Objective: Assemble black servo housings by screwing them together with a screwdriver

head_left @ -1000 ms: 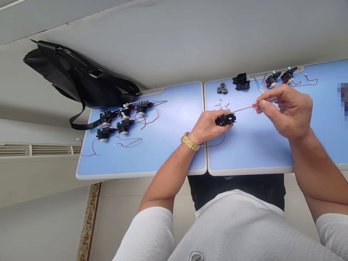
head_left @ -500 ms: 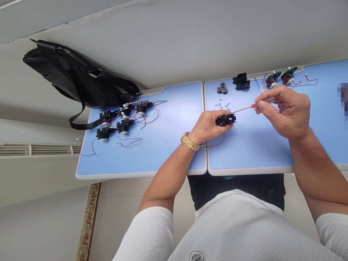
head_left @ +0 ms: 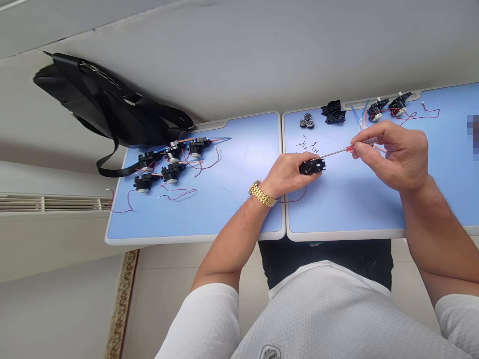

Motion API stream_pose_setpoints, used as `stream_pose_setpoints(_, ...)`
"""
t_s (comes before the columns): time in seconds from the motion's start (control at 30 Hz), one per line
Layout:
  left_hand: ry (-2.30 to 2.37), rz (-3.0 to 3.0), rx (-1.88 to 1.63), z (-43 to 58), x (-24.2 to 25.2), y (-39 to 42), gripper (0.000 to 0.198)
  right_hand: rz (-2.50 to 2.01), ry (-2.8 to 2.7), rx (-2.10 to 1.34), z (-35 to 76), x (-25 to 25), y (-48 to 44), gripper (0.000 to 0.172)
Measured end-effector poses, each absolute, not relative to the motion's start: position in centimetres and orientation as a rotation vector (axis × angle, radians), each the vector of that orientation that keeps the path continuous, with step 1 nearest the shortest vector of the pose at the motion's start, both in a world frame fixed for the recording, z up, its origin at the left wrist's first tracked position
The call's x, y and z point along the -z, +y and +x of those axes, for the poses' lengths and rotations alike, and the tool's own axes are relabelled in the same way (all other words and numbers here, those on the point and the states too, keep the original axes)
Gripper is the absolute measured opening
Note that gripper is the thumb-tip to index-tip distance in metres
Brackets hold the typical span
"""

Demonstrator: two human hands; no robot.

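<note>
My left hand [head_left: 288,173], with a gold watch on the wrist, grips a small black motor housing [head_left: 312,165] resting on the blue table top [head_left: 352,199]. My right hand [head_left: 396,154] pinches a thin screwdriver [head_left: 339,151] with a red and clear handle. Its metal tip points left into the top of the housing. A red wire [head_left: 297,198] trails from the housing under my left palm. Several tiny screws [head_left: 307,144] lie scattered just beyond the housing.
Several finished black motor units with red wires [head_left: 168,164] lie on the left blue table. Beyond my hands are small round parts [head_left: 306,120], a black housing [head_left: 334,112] and two more units [head_left: 387,107]. A black bag [head_left: 108,107] sits far left.
Both hands and the housing stay in nearly the same place. The screwdriver handle has shifted only slightly between my fingers.
</note>
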State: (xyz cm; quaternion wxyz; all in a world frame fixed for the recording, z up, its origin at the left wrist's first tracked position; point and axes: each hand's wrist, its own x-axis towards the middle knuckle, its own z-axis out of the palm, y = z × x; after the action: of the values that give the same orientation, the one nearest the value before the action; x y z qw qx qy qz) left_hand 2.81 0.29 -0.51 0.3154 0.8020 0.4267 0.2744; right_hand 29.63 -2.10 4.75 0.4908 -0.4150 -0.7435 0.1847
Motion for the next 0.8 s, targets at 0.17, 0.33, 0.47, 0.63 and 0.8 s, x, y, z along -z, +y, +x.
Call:
stream_pose_setpoints(0.17,1.143,2.112,-0.689,2.8,0.5,0.4,0.025,-1.006,-1.863,-0.403,29.9,-4.5,-2.1,0.021)
stream_pose_setpoints(0.33,1.162,2.133,-0.665,2.8,0.5,0.4,0.026,-0.991,-1.892,-0.391,30.1,-4.5,-2.1,0.023)
stream_pose_setpoints(0.47,1.162,2.127,-0.668,2.8,0.5,0.3,0.026,-0.987,-1.907,-0.377,30.1,-4.7,-2.2,0.022)
stream_pose_setpoints(0.63,1.165,2.137,-0.661,2.8,0.5,0.3,0.025,-0.96,-1.922,-0.299,30.0,-4.4,-2.0,0.021)
stream_pose_setpoints(0.8,1.177,2.135,-0.645,2.7,0.6,0.3,0.026,-0.939,-1.951,-0.185,30.3,-3.4,-1.5,0.017)
